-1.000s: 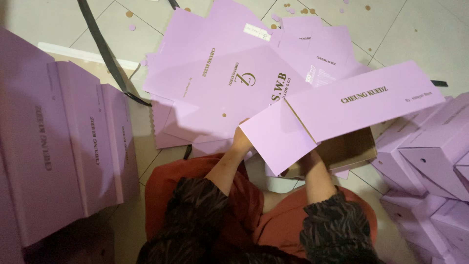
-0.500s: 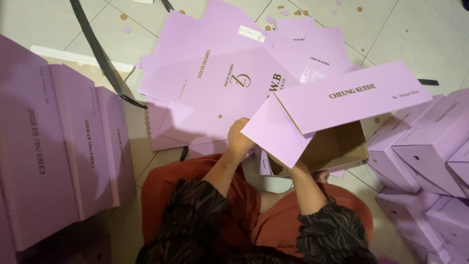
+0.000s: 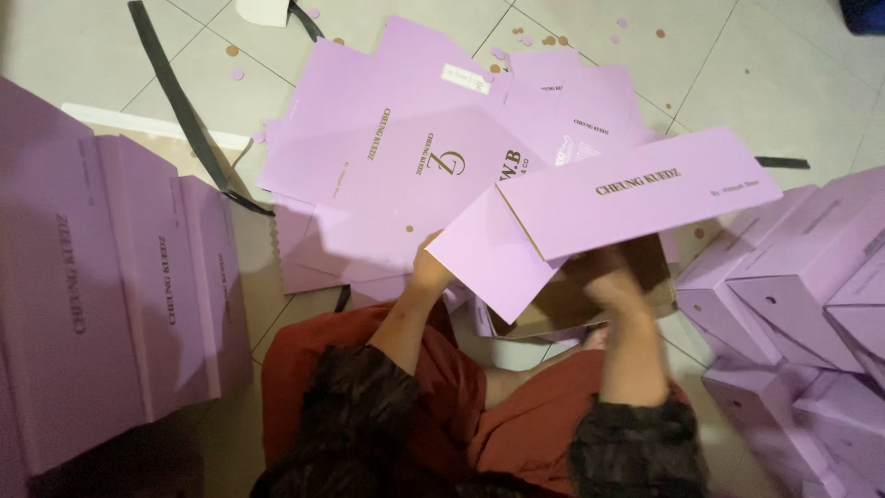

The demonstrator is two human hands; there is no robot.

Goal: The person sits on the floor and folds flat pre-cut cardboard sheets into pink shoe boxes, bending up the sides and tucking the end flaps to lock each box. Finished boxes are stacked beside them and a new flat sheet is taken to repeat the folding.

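Folding a half-formed lilac cardboard box [image 3: 590, 221], a seated person works over their lap, seen from above. The box sits just past the knees, right of centre, its long lid flap running from about eight o'clock to two o'clock and its brown inside open toward the person. The left hand [image 3: 431, 267] meets the box's near-left edge at nine o'clock of it; the fingers are tucked under the lilac panel, so how far they curl cannot be told, though they seem to pinch that edge. The right hand [image 3: 616, 288] is inside the brown hollow at six o'clock of the box, blurred, its fingers hidden, grip unclear. Both hands are on the box.

Beyond it, at twelve o'clock, flat unfolded lilac box blanks [image 3: 406, 175] lie fanned on the floor. Finished boxes [image 3: 802, 277] are heaped at three o'clock, and a tall stack of folded ones [image 3: 120, 295] stands at nine. The pale tiled floor [image 3: 765, 83] is dotted with small paper punch-outs, and a dark strap [image 3: 180, 106] lies at eleven.
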